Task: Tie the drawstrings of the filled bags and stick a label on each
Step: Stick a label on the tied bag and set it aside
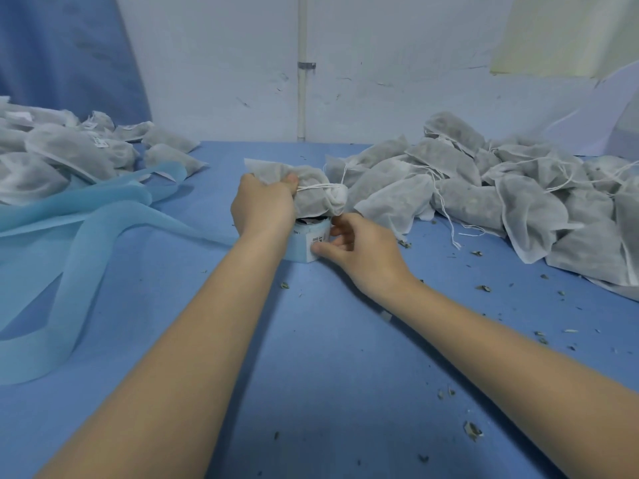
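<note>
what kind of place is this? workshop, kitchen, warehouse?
Likely a small hand-packing workshop: heaps of filled white drawstring bags on a blue-covered table, a label roll at the right hand, and spent backing strip trailing left.

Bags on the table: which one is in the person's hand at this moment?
The bag in the middle, gripped by the left hand above the label roll. All others lie in the left pile and right pile, untouched.

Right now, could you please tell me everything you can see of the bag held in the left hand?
The bag is a white, slightly see-through nonwoven pouch filled with dark material. A white drawstring is wound around it. It lies on its side above the label roll; whether they touch is unclear. The left hand grips its far end, and the right hand reaches at the roll just below.
</note>
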Available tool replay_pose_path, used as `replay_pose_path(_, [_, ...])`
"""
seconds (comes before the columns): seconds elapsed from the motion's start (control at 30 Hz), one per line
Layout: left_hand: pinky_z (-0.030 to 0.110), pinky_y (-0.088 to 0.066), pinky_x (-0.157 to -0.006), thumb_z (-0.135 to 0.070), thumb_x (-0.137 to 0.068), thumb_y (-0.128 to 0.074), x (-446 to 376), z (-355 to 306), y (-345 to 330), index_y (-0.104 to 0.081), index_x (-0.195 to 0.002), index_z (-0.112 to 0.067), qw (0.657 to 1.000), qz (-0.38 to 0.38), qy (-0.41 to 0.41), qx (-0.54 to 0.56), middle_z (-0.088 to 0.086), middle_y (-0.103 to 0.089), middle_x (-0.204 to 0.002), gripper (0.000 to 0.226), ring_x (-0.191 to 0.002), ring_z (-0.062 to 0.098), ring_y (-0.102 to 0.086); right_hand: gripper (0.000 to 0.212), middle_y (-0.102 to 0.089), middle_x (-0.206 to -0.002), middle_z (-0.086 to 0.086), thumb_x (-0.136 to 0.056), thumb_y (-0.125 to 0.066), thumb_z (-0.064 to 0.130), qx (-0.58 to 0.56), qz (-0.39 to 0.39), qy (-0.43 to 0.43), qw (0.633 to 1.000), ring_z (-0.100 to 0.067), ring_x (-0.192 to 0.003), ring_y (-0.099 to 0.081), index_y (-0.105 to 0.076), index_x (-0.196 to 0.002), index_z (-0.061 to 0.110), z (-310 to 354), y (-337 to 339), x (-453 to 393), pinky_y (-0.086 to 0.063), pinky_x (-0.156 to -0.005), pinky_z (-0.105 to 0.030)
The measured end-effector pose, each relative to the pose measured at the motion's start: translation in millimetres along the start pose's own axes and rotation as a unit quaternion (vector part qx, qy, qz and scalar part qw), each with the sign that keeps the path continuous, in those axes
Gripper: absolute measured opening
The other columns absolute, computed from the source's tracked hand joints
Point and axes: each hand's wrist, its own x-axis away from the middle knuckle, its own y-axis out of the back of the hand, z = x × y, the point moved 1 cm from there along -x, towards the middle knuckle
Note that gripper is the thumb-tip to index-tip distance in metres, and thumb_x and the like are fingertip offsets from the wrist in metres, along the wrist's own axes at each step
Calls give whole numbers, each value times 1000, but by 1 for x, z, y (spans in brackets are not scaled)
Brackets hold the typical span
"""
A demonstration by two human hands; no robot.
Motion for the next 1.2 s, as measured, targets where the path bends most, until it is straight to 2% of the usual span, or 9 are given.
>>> replay_pose_path(0.17, [42, -51, -91, -31, -85, -66, 4, -1, 0, -54, -111, -10, 1000, -15, 2, -16, 6, -57, -109, 35, -108, 30, -57, 29, -63, -84, 5, -81, -76, 20, 4, -57, -6, 998, -4, -76, -55, -68, -105, 7, 0, -2, -2, -40, -72, -5])
replay_pose_path(0.37, [35, -47, -92, -32, -89, -61, 12, -3, -5, -54, -114, -8, 998, -28, -16, -56, 9, -59, -117, 35, -110, 30, -55, 13, -69, -80, 1, -81, -76, 19, -9, -105, -39, 994, -16, -83, -65, -71, -89, 10, 1, -4, 2, -48, -83, -25])
replay_pose_path(0.47, [30, -41, -84, -32, -90, -60, 16, -4, -6, -52, -116, -8, 997, -33, -27, -71, 9, -59, -120, 35, -111, 29, -54, 10, -66, -73, 4, -81, -76, 19, -15, -102, -42, 994, -16, -78, -65, -70, -83, 12, 1, -3, 3, -48, -78, -23])
replay_pose_path(0.57, [34, -43, -90, -32, -90, -60, 16, -5, -5, -52, -116, -8, 997, -33, -23, -69, 10, -58, -122, 36, -113, 30, -53, 11, -64, -72, 7, -82, -75, 21, 22, -93, -10, 995, -9, -73, -58, -69, -82, 12, 3, -3, 6, -40, -69, -10])
replay_pose_path(0.77, [36, -43, -94, -33, -90, -60, 15, -4, -5, -52, -117, -7, 996, -29, -27, -75, 11, -58, -123, 38, -116, 30, -52, 12, -65, -93, -6, -79, -77, 24, 101, 7, 37, 994, -17, -86, -58, -73, -81, 13, 8, -2, 13, -44, -81, -27])
replay_pose_path(0.93, [26, -38, -78, -33, -89, -60, 17, -3, -4, -53, -112, -9, 997, -36, -38, -63, 8, -60, -116, 34, -109, 27, -54, 14, -49, -108, 5, -74, -79, 38, 152, 52, 54, 985, -12, -109, -38, -73, -82, 28, 18, 10, 18, -27, -97, -29])
replay_pose_path(1.03, [25, -35, -77, -33, -89, -61, 19, -3, -5, -54, -111, -9, 996, -38, -51, -62, 7, -61, -115, 33, -109, 27, -54, 16, -49, -96, 13, -73, -79, 41, 197, 122, 86, 969, -6, -98, -39, -71, -80, 30, 30, 24, 18, -29, -91, -30])
replay_pose_path(1.1, [26, -35, -78, -33, -89, -61, 20, -4, -4, -54, -110, -8, 996, -34, -59, -61, 7, -61, -114, 33, -110, 27, -54, 14, -54, -80, 17, -73, -80, 37, 158, 174, 96, 967, 0, -78, -46, -69, -75, 29, 40, 35, 19, -35, -76, -19])
replay_pose_path(1.2, [28, -40, -79, -35, -87, -62, 22, -7, -4, -54, -104, -12, 996, -15, -73, -48, 2, -61, -105, 30, -106, 26, -56, 18, -55, -63, 23, -74, -81, 32, 96, 138, 119, 978, -3, -65, -45, -64, -67, 33, 53, 53, 17, -36, -64, -14])
